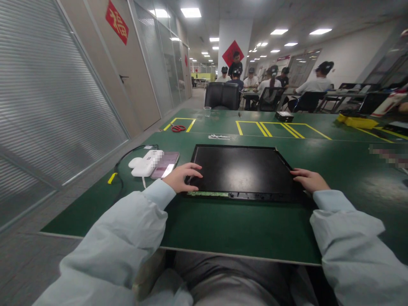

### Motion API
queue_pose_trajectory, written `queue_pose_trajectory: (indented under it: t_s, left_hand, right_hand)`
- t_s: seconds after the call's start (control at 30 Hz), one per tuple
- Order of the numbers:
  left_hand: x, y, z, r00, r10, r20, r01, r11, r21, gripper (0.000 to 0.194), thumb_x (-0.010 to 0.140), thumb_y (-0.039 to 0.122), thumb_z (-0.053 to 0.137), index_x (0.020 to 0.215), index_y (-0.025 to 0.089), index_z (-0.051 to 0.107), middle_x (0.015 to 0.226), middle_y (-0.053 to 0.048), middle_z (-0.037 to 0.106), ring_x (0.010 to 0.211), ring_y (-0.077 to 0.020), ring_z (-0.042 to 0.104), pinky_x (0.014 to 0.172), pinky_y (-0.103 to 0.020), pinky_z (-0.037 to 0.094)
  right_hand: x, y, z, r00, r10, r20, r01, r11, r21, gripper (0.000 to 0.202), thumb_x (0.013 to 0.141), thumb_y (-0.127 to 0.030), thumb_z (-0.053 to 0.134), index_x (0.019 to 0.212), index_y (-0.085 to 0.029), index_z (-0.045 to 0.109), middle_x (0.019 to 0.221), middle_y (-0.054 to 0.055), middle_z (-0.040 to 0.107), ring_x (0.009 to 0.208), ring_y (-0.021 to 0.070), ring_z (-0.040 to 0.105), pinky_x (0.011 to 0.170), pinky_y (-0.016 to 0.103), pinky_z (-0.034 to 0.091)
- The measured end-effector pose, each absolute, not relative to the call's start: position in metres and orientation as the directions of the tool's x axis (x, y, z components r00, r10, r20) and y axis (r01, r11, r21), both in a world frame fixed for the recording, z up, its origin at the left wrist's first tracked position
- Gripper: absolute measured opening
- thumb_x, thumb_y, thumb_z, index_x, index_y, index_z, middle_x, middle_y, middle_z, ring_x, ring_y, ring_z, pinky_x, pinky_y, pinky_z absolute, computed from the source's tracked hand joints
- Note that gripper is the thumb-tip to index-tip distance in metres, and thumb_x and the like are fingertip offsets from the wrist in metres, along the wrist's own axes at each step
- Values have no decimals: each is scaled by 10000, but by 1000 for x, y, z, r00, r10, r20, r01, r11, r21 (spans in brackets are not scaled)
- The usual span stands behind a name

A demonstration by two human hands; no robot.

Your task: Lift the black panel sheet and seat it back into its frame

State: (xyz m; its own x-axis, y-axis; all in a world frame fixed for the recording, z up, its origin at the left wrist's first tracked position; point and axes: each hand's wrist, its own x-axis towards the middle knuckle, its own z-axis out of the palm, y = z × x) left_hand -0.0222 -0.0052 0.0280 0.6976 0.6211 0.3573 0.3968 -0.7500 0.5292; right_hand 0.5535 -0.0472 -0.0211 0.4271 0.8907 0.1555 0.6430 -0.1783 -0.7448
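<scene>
A black flat display panel (239,170) lies on the green table in front of me, its dark face upward and reflecting light. A green circuit strip (208,194) shows along its near edge, towards the left. At the panel's left edge, my left hand (181,177) is open, its thumb and fingers apart and curved over the border. My right hand (310,180) is closed on the right edge, fingertips on the rim; what lies under its palm is hidden.
Left of the panel are a phone (165,164), a white device (146,163) and a black cable (119,170) with a yellow tag. Beyond lie red-handled scissors (178,128), a clear cup (207,111), a small black box (284,116) and yellow tape outlines. Several people sit farther back.
</scene>
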Motion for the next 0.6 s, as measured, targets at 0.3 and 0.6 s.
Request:
queue_pose_trajectory:
  t_s: [0.3, 0.6]
  left_hand:
    - [-20, -6, 31, 690, 635, 346, 394, -732, 556, 359, 758, 317, 864, 1105, 231, 830, 1394, -147, 701, 1285, -325, 685, 1167, -484, 499]
    - [-15, -9, 19, 501, 790, 354, 568, -609, 554, 598, 817, 496, 795, 1330, 193, 740, 1477, -198, 653, 1401, -402, 599, 1231, -569, 426]
  right_hand:
    - [546, -50, -14, 456, 882, 117, 596, -205, -777, 174, 614, -185, 755, 734, -281, 837, 1261, 61, 790, 1300, 356, 680, 1191, 462, 487]
    - [546, -49, -14, 451, 885, 117, 588, -196, -785, 170, 620, -209, 750, 746, -276, 840, 1265, 66, 790, 1294, 360, 682, 1205, 473, 467]
